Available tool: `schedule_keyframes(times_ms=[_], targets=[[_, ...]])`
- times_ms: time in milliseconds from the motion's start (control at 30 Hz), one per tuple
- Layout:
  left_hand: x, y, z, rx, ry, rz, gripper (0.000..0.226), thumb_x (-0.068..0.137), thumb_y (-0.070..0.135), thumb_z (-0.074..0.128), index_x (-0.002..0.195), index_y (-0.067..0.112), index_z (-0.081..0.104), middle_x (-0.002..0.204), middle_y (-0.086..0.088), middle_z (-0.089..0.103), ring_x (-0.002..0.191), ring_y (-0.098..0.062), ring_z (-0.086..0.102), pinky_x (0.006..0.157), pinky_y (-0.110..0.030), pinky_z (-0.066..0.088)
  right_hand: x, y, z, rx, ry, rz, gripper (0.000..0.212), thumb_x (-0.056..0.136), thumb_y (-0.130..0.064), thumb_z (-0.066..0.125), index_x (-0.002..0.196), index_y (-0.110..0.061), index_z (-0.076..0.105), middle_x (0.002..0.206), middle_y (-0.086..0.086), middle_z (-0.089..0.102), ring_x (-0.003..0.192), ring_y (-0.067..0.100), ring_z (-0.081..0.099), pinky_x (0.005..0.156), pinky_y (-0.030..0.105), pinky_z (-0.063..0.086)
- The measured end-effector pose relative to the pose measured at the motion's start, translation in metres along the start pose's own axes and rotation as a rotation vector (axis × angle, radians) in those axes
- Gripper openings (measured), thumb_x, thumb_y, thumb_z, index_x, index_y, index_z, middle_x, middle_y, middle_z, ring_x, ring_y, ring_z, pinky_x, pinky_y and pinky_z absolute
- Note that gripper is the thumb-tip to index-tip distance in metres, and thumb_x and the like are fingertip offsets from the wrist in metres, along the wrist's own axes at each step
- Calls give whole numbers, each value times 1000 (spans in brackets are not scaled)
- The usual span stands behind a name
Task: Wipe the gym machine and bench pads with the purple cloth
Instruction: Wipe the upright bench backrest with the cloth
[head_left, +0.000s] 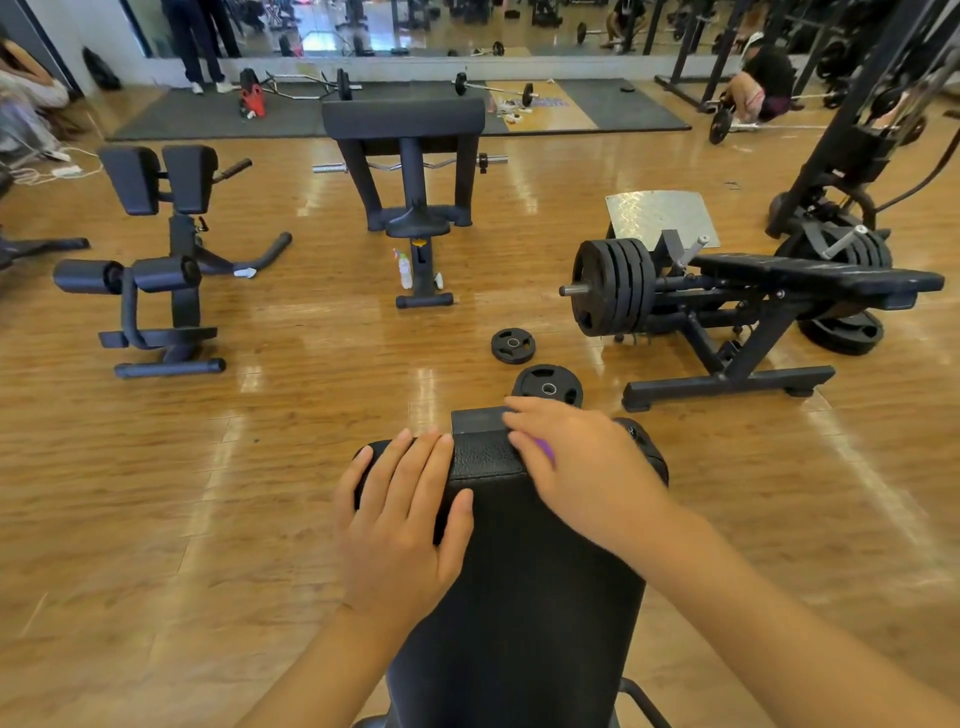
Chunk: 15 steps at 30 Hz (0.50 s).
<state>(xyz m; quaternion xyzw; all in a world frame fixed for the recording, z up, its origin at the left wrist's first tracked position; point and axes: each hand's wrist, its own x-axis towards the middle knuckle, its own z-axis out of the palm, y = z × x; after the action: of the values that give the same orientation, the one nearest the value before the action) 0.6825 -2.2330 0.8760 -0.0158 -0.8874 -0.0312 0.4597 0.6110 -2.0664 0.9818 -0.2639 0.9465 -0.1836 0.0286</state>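
Note:
A black padded bench (519, 582) runs away from me at the bottom centre. My left hand (402, 514) rests flat on its far left corner, fingers straight and spread. My right hand (576, 462) lies over the far right end of the pad, blurred. Under its fingers only a small patch of the purple cloth (544, 448) shows, pressed against the pad. The rest of the cloth is hidden by the hand.
Two black weight plates (546, 385) lie on the wooden floor just beyond the bench. A plate-loaded machine (727, 296) stands at right, a preacher curl bench (410, 156) with a spray bottle (404, 270) at centre, a roller-pad bench (156, 249) at left. People are at the far mirror wall.

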Motion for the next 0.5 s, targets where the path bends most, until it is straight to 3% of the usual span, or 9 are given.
schedule_keyframes(times_ms=[133,200,333,500], targets=[[0,2,3,20,24,-14,41,101,34,45,121,9,72,126,-4,69,119,-23,62,103,-47,43,-19,33,-12,20,119,189,37,103,-29,46,140,-25,54,147,-12,48,136,5,42,107,15,22],[0,4,4,20,36,-21,41,101,33,44,119,9,72,123,-5,70,118,-23,61,102,-47,43,-17,16,-5,22,126,153,36,104,-28,43,136,-22,57,144,-10,51,135,8,43,110,21,28],[-1,1,4,11,19,-3,43,103,34,42,120,7,71,124,-7,69,121,-24,58,104,-46,40,-14,-20,12,27,101,-35,35,105,-27,43,135,-18,59,144,-8,51,137,10,41,104,15,22],[-1,1,5,20,32,3,42,102,33,43,120,8,71,124,-5,70,120,-23,58,107,-43,37,-30,27,3,74,205,158,36,102,-23,50,137,-17,57,145,-6,52,135,7,43,108,12,15]])
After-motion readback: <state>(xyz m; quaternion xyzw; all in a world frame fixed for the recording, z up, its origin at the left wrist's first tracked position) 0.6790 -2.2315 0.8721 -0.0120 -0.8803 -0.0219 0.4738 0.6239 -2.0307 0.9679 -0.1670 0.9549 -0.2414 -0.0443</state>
